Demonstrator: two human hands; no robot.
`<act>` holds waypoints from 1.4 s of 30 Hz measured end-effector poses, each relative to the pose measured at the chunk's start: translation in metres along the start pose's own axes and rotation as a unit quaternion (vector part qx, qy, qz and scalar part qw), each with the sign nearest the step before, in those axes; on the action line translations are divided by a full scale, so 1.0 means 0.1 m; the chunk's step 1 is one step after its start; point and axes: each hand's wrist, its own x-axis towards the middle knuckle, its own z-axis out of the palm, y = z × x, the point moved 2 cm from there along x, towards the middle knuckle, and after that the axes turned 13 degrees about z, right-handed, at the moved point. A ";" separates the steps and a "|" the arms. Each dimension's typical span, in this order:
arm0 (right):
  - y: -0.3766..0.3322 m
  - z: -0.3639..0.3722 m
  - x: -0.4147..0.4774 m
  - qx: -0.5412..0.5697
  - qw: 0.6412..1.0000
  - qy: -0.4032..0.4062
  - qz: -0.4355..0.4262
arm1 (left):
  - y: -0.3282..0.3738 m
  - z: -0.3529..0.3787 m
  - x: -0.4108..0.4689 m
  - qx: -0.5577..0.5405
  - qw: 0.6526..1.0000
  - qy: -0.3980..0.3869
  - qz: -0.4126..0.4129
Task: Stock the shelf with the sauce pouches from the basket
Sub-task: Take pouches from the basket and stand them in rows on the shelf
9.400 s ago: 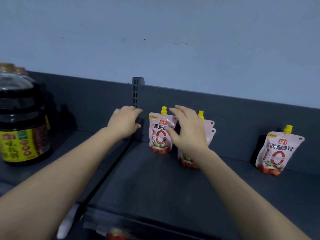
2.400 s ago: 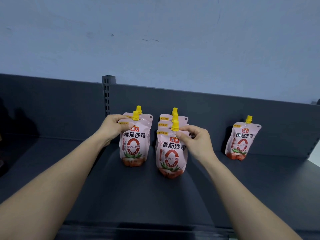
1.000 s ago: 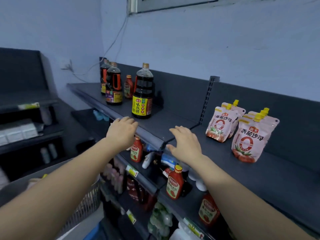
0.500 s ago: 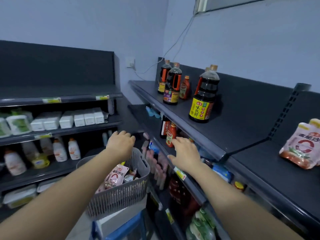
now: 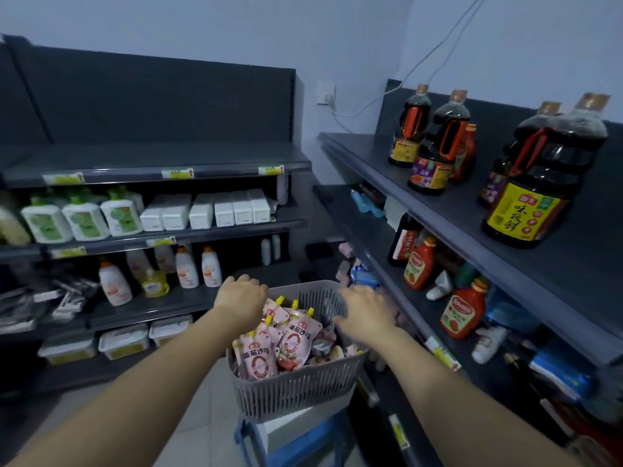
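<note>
1. Stock status. The basket (image 5: 296,389) sits low in front of me on a white box over a blue stool (image 5: 290,443). It holds a heap of pouches (image 5: 293,338), several with yellow spouts pointing up and their pink fronts readable. More lie underneath, and I cannot count them. Judgement: the basket is far from empty, so the task is not complete.

2. Shelf status. The shelf (image 5: 387,156) runs along my right. The part in view carries only dark bottles (image 5: 546,183). No pouch is visible on it here, and the section meant for pouches is out of view. I cannot state how many are already placed.

3. Hand status. My left hand (image 5: 241,301) is over the basket's left rim, just above the spouts. Its fingers curl downward and away from the camera, so I cannot tell whether they grip a pouch. My right hand (image 5: 365,311) hovers over the right side of the basket with fingers spread and loose, holding nothing.

4. Work left, as judged. Pick pouches out of the basket, carry them to the shelf, stand them upright, and repeat until the basket has none.
</note>
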 end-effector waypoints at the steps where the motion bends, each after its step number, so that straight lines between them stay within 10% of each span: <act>1: -0.03 0.07 0.03 -0.001 1.000 -0.008 0.002 | -0.03 0.08 0.02 -0.004 1.000 -0.005 -0.001; 27: 0.02 2.18 1.67 0.056 0.956 -0.281 0.056 | 0.02 2.20 1.01 -0.239 0.922 -0.247 -0.177; 35: 0.02 2.61 1.89 0.231 0.893 -0.323 0.213 | -0.02 2.35 1.06 -0.256 0.908 -0.231 -0.237; 42: -0.04 2.72 1.81 0.316 0.863 -0.304 0.250 | -0.08 2.36 1.13 -0.468 0.831 -0.151 -0.262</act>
